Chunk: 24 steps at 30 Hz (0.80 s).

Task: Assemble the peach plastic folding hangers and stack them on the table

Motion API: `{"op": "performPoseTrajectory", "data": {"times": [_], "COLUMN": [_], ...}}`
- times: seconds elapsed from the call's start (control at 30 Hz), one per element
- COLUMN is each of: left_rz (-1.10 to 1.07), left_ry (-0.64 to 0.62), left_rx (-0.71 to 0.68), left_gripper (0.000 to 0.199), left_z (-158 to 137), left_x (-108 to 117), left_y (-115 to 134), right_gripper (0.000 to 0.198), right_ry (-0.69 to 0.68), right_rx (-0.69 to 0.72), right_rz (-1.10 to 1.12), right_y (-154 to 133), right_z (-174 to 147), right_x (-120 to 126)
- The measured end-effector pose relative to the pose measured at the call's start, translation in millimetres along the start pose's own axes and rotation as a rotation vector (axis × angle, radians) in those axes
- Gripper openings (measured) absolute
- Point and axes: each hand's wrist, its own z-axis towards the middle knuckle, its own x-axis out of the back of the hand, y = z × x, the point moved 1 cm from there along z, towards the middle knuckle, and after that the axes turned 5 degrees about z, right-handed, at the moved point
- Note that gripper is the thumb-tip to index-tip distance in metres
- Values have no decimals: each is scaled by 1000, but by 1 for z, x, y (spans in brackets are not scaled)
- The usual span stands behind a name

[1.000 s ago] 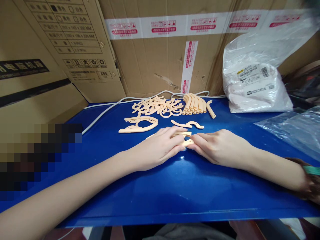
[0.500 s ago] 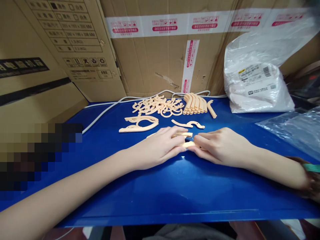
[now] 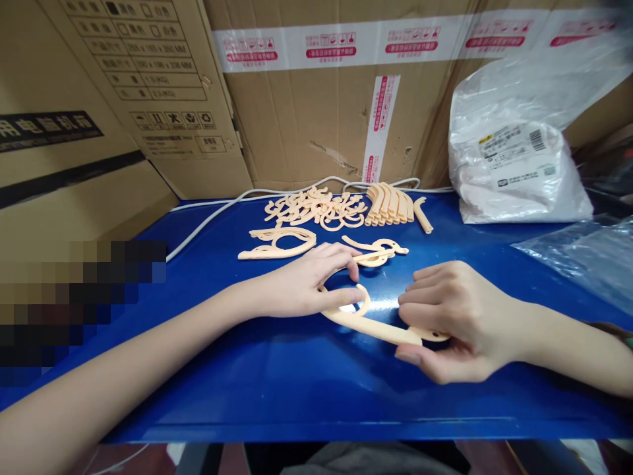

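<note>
Over the blue table [image 3: 297, 389], a spread cream hanger [image 3: 376, 327] is held: its near arm is pinched at the right end by the right hand [image 3: 450, 316], its left portion gripped by the left hand [image 3: 314, 280]. Its joint is partly hidden. Behind, small curved parts [image 3: 306, 208] are heaped near the cardboard [image 3: 306, 112].

the hands [image 3: 459, 323] and forearms [image 3: 192, 353] are bare; something brown [image 3: 612, 328] with a sliver of teal [image 3: 630, 342], blurred, edges the right forearm, and grey cloth [image 3: 376, 460] shows below
</note>
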Motion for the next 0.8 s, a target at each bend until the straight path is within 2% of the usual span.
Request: {"op": "performPoseTrajectory", "data": {"times": [0.13, 0.33, 0.6, 0.8], "left_rz": [-8, 13, 81, 152], "left_ry": [15, 100, 152, 256], "left_rx": [1, -102, -84, 47], "left_gripper": [24, 18, 16, 20], "left_z": [2, 7, 4, 4], "left_x": [0, -3, -6, -7], "left_y": [1, -8, -5, -7], "right_gripper": [32, 29, 46, 50], "right_ry": [-31, -55, -46, -47], "right_rx": [-31, -26, -23, -37], "right_rz": [27, 65, 125, 150], "right_y": [3, 3, 4, 4], "right_z": [1, 2, 1, 1], "right_x": [0, -2, -4, -4]}}
